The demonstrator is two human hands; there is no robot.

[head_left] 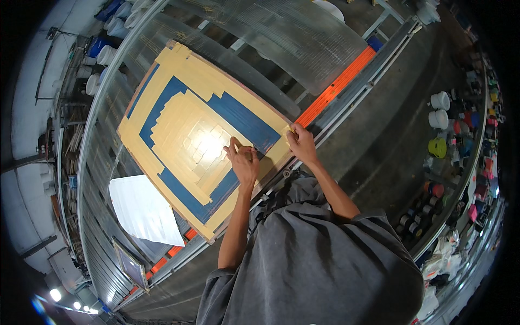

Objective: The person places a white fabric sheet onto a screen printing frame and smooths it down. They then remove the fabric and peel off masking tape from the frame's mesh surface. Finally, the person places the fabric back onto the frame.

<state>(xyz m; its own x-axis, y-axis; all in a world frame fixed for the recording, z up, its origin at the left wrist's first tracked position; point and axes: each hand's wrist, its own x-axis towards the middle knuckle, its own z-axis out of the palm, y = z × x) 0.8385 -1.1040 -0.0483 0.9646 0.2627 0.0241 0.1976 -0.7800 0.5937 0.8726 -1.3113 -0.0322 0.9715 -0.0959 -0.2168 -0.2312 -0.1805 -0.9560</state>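
Observation:
A screen printing frame (214, 67), largely covered with cream-yellow tape, lies at an angle before me. Bands of its blue mesh (248, 123) show between the taped areas, and a lamp's glare sits in the middle. My left hand (242, 161) is over the frame's near right part, fingers curled in and one raised; whether anything is between them I cannot make out. At the frame's right corner, my right hand (301, 143) is closed on a bit of yellow tape (289, 133), its fingertips against the edge.
Beneath the frame is a long table with clear sheeting (309, 59) and an orange edge rail (336, 89). A white sheet (145, 208) and a small framed panel (130, 265) lie to the left. White buckets (439, 110) and a yellow-green bucket (437, 147) stand at right.

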